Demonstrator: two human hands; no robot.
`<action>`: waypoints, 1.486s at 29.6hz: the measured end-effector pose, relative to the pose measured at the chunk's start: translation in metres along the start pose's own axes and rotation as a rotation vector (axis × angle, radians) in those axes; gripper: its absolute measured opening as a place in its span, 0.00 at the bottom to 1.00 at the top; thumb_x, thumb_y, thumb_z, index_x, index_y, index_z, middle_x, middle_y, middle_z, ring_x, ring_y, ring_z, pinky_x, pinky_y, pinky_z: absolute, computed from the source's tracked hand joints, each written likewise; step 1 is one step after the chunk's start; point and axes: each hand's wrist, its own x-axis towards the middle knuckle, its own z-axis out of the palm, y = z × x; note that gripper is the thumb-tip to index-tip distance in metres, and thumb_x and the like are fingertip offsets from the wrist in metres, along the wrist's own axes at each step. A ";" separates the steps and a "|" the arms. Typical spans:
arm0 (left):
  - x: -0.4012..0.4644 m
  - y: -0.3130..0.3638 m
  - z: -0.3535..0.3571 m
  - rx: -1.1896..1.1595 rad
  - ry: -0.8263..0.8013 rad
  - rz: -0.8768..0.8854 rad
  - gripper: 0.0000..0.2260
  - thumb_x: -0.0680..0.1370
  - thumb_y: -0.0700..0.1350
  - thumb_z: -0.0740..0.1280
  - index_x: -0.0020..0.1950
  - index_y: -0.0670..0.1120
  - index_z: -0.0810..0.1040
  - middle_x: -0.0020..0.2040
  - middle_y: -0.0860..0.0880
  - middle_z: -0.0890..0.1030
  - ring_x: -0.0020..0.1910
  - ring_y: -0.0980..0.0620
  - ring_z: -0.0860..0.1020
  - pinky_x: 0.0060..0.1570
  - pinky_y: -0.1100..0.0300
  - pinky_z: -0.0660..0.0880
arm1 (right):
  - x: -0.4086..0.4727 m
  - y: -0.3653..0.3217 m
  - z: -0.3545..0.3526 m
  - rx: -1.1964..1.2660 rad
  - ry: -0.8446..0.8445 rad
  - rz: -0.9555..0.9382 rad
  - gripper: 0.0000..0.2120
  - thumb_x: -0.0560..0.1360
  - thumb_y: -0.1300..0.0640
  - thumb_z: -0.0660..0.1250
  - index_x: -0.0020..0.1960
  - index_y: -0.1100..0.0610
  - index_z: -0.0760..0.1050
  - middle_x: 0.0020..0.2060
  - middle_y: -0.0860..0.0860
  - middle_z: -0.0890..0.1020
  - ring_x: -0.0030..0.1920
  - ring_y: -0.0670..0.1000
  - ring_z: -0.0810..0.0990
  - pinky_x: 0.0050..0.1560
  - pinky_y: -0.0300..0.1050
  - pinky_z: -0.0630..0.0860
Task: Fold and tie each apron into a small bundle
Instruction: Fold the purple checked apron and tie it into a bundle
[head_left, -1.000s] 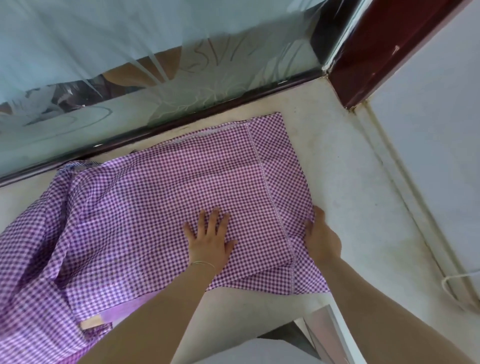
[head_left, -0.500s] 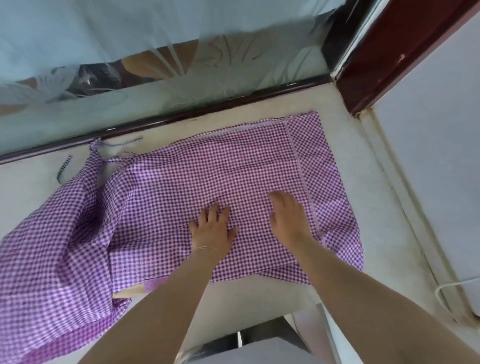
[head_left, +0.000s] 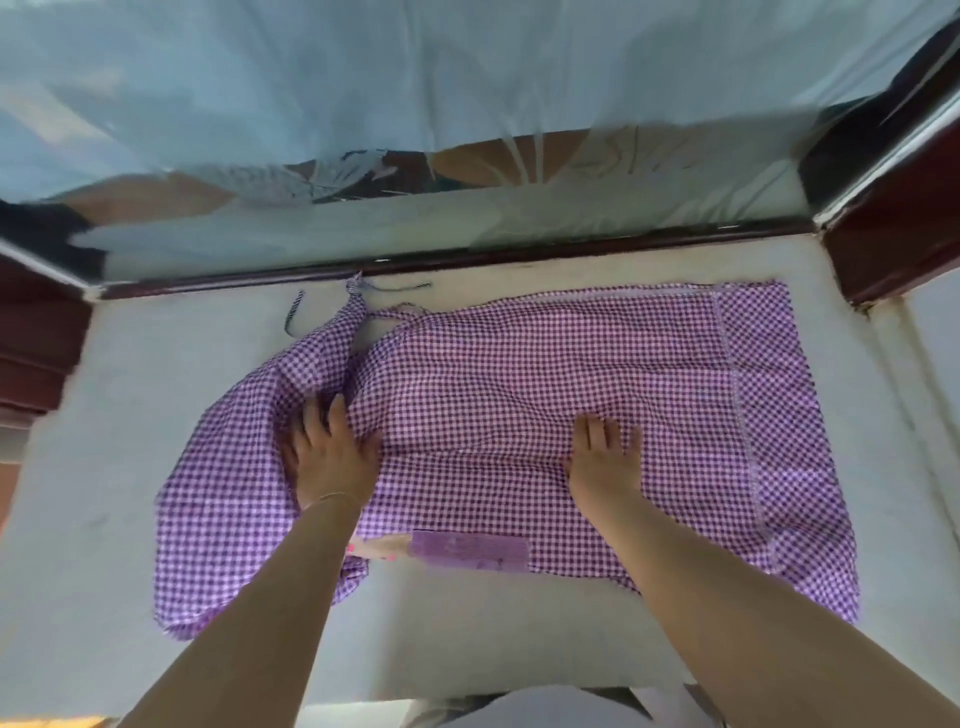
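Head view: purple gingham apron (head_left: 545, 395) lies spread on the pale ledge (head_left: 156, 374) below the window glass (head_left: 467, 104), right edge near the dark red frame (head_left: 893, 218). Left hand (head_left: 332, 457) rests palm-down on the bunched left part, fingers straight but blurred; right hand (head_left: 605, 462) lies flat on the middle, fingers spread. Likely pinning and smoothing the cloth so the fold lines sit square. Thin ties (head_left: 363, 306) trail loose at the far left corner, touching the ledge, not yet wrapped. A plain purple patch (head_left: 467, 551), maybe a pocket or label, shows at the near hem. No containers in view. Early stage by my read: flattened, not bundled.
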 end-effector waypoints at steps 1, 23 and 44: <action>0.002 -0.003 -0.001 0.047 -0.105 0.008 0.28 0.79 0.58 0.58 0.75 0.44 0.60 0.74 0.39 0.61 0.70 0.37 0.62 0.68 0.42 0.60 | -0.002 0.001 0.002 -0.021 -0.001 0.007 0.31 0.82 0.51 0.51 0.77 0.58 0.38 0.77 0.54 0.47 0.77 0.60 0.46 0.73 0.67 0.45; 0.076 -0.117 -0.074 -0.698 0.285 -0.177 0.08 0.80 0.46 0.60 0.56 0.42 0.69 0.47 0.46 0.76 0.43 0.44 0.74 0.43 0.54 0.69 | 0.039 -0.166 -0.043 0.340 -0.008 -0.207 0.46 0.75 0.44 0.66 0.78 0.60 0.40 0.78 0.56 0.44 0.78 0.55 0.47 0.76 0.52 0.54; 0.093 -0.203 -0.039 -1.229 -0.009 -0.743 0.24 0.77 0.52 0.67 0.68 0.41 0.70 0.63 0.42 0.76 0.60 0.39 0.76 0.63 0.43 0.71 | 0.062 -0.216 -0.077 0.261 0.041 -0.197 0.31 0.79 0.50 0.59 0.78 0.50 0.49 0.78 0.51 0.49 0.76 0.57 0.52 0.72 0.61 0.60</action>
